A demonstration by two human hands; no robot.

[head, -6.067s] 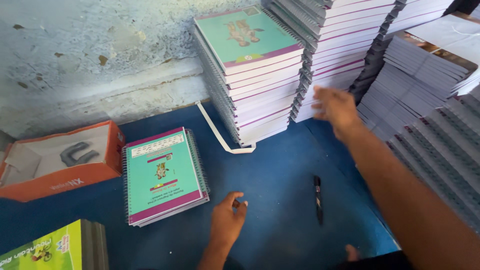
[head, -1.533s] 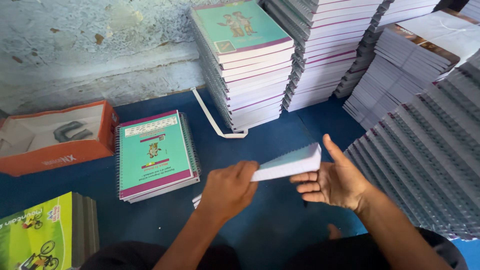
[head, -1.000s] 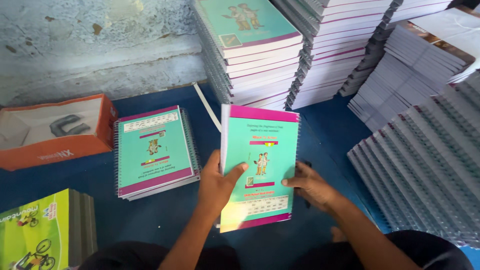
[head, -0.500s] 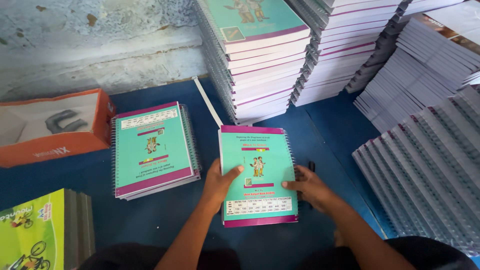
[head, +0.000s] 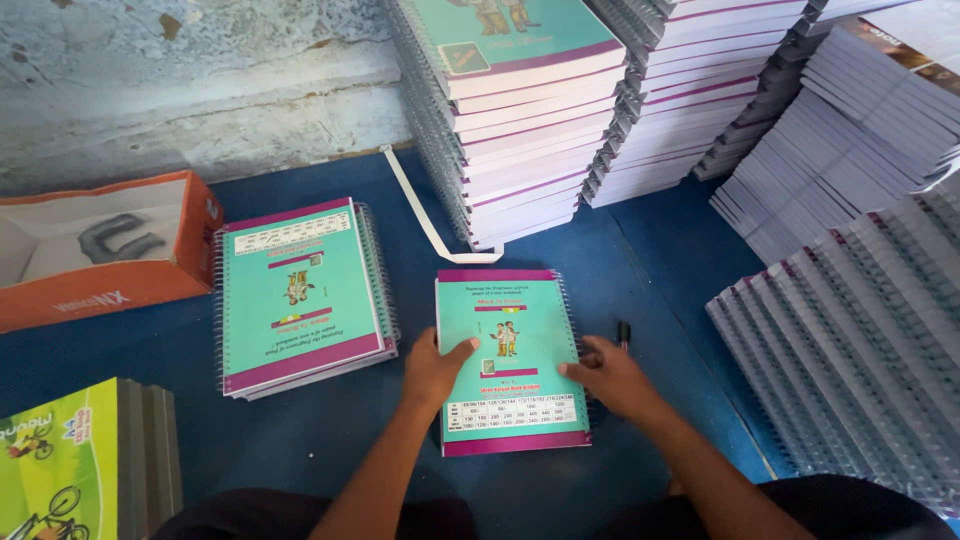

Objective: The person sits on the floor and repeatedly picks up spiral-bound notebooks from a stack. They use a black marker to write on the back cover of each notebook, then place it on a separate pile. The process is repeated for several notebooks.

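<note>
Two hands rest on one spiral-bound notebook [head: 512,360] lying flat on the blue floor covering [head: 660,250], head view only. Notebook: teal cover, purple band along far and near edges, small figure illustration at centre, pale table of figures near the lower edge. Wire spiral runs down its right edge. Long axis runs away from the person, nearly straight, top edge tipped very slightly left; printed side faces up and reads upright from the person's side.

Left hand [head: 433,368]: palm down on the notebook's left edge, thumb laid across the cover, fingers curled over the side. Pressing, not lifting. Right hand [head: 612,377]: fingers loosely spread, tips on the cover's right margin by the spiral, palm off the book over the floor covering.

Black pen [head: 624,333] lies just beyond the right hand, beside the spiral, mostly hidden.

Position: notebook sits centre-front, just near of a tall stack of like notebooks [head: 520,110], with a white strap [head: 425,215] curling on the floor between them. To the left, apart from it, a short pile of teal notebooks [head: 298,295], covers turned the opposite way, spiral on both visible sides. Farther left an orange cardboard box [head: 100,250]; near-left corner a green-covered stack [head: 80,460]. Right side: slanted rows of spiral-bound blocks [head: 850,350]
</note>
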